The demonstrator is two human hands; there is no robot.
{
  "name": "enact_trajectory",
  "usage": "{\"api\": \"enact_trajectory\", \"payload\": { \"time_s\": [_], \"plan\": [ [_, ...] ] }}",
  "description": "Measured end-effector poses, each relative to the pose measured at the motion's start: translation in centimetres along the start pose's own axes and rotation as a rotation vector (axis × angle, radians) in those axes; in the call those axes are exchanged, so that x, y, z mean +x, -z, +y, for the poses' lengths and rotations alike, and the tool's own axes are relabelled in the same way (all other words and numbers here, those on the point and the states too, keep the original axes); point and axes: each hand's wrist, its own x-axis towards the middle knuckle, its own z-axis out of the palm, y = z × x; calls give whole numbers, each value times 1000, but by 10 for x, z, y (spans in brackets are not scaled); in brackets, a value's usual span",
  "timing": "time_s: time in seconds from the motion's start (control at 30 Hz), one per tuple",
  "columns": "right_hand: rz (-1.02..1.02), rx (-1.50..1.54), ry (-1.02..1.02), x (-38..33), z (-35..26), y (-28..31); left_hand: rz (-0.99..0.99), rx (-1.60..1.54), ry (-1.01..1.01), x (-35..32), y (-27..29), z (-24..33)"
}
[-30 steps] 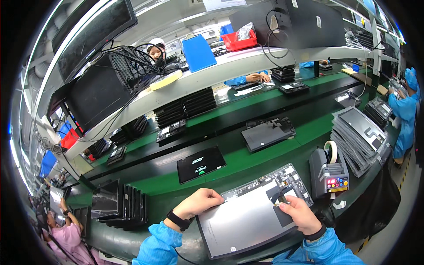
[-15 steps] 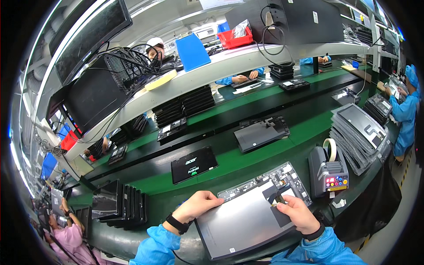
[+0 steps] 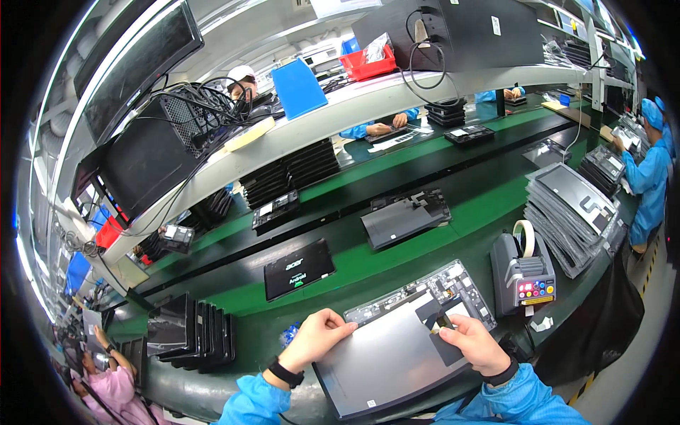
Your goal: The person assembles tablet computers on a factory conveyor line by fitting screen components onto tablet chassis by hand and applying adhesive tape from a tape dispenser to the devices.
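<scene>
In front of me lies an opened tablet body with its circuit boards exposed. A large silver-grey screen panel, back side up, overlaps its near part. My left hand is closed, thumb and forefinger pinching at the panel's upper left edge. With my right hand I pinch a small dark flex cable with a yellowish patch, beside the panel's black flap. The fingers partly hide the cable's end.
A tape dispenser stands right, before a stack of padded sleeves. Upright tablets fill the left. A lit tablet and a loose panel lie on the green line. Small blue pieces sit beside my left hand. Co-workers are nearby.
The lit tablet and the loose panel on the line have shifted a little left. My left hand has moved slightly, showing the blue pieces; both hands keep their pinches.
</scene>
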Motion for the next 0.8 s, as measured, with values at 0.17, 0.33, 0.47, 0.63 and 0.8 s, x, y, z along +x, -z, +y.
{"api": "enact_trajectory", "payload": {
  "time_s": [0.17, 0.33, 0.47, 0.63, 0.8],
  "plan": [
    [-4, 7, -13, -1, 2, 1, 348, 37, -437, -7, -26, -7],
    [-10, 7, -8, 1, 1, 1, 324, -4, -473, -6, -29, -12],
    [15, -19, -3, 0, 3, 2, 415, 111, -612, 5, -33, -19],
    [76, -44, 7, -2, -1, -1, 624, -64, -269, 29, 35, -93],
    [69, -52, 0, 2, -1, -8, 526, 303, 166, 54, 53, -207]
  ]
}}
